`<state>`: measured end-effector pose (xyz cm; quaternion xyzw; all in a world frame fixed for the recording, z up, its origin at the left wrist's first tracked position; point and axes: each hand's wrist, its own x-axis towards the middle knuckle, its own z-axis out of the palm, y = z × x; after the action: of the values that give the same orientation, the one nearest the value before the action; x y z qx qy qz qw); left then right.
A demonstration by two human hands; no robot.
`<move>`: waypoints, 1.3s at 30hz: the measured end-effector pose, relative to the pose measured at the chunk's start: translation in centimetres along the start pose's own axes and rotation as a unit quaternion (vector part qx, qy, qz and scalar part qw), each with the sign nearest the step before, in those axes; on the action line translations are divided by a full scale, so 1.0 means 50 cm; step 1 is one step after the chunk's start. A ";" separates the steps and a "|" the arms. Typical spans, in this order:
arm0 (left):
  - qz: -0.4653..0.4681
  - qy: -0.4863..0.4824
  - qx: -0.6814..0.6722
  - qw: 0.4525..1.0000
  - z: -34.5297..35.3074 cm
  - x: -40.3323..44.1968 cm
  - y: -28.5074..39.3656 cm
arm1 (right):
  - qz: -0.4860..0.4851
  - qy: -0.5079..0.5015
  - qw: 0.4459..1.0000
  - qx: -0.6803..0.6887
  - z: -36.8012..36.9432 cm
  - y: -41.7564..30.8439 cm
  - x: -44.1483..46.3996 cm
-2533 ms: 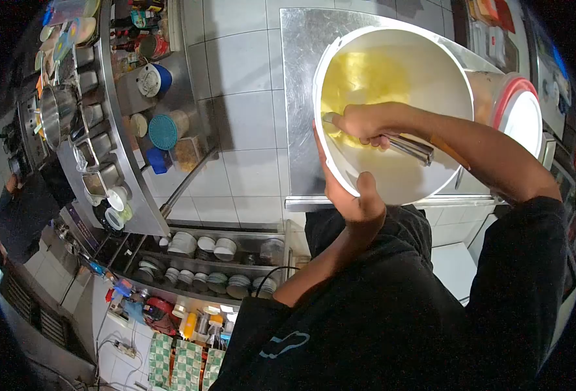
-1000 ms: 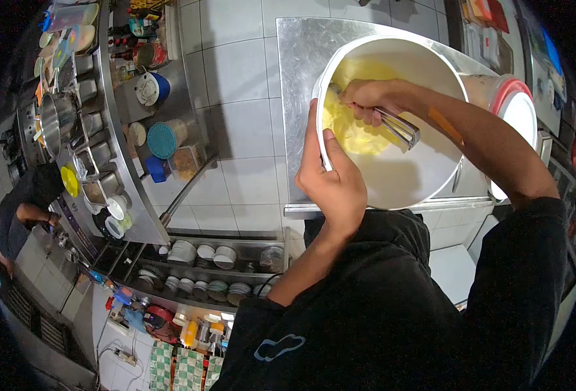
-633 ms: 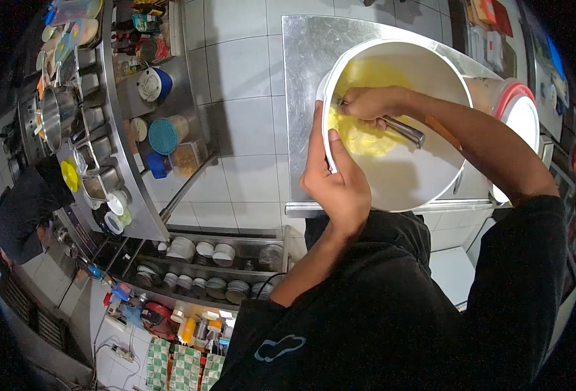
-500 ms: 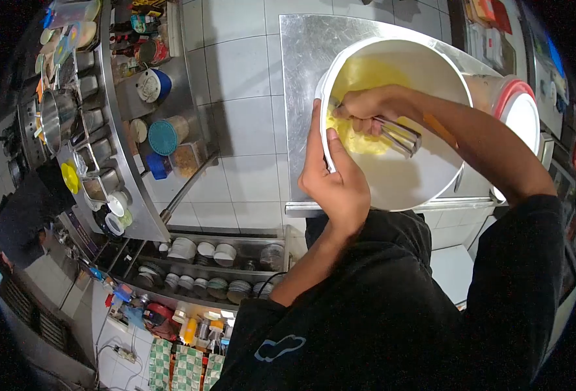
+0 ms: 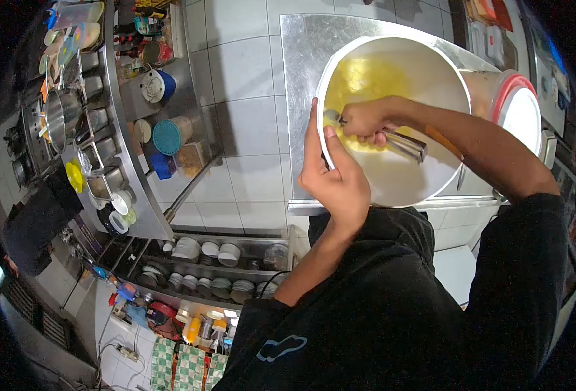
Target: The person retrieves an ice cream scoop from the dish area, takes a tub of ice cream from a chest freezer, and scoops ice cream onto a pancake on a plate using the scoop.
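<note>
A large white bucket (image 5: 441, 65) stands tilted toward me on the steel table, with a pale yellow mixture (image 5: 372, 73) against its inner wall and bottom. My left hand (image 5: 337, 173) grips the bucket's near-left rim, thumb over the inside and fingers on the outside. Inside the bucket, my right hand (image 5: 365, 122) is closed around metal tongs (image 5: 406, 146). Their flat steel arms stick out on the right of the fist, and a rounded end shows on the left by the yellow mixture. My fingers hide the middle of the tongs.
Beside the bucket on the steel table (image 5: 301, 78) stands a container with a red-rimmed white lid (image 5: 521, 120). Left is a steel counter (image 5: 128, 140) with pans and tubs. Stacked bowls (image 5: 219, 287) fill a low shelf. Another person in dark clothes (image 5: 37, 221) is at far left.
My right hand and the tongs have shifted slightly down and right within the bucket. More of the yellow mixture shows above the hand. My left hand stays on the rim.
</note>
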<state>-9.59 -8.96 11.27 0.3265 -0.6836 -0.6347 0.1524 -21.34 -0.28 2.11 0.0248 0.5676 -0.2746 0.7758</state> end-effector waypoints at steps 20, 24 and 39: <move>-0.087 -0.006 -0.164 0.983 -0.002 -0.081 0.007 | -0.057 0.330 0.883 -0.330 -0.007 -0.013 -0.061; -0.171 0.031 -0.186 0.967 0.024 -0.092 0.000 | -0.066 0.333 0.870 -0.358 0.001 0.024 -0.045; -0.195 0.027 -0.289 0.937 0.035 -0.095 -0.034 | 0.113 0.008 0.976 0.184 -0.096 0.063 -0.016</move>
<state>-6.75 -4.52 10.36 0.4122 -0.3891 -0.8133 0.1316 -24.22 4.37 0.25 0.2333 0.5068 -0.2844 0.7796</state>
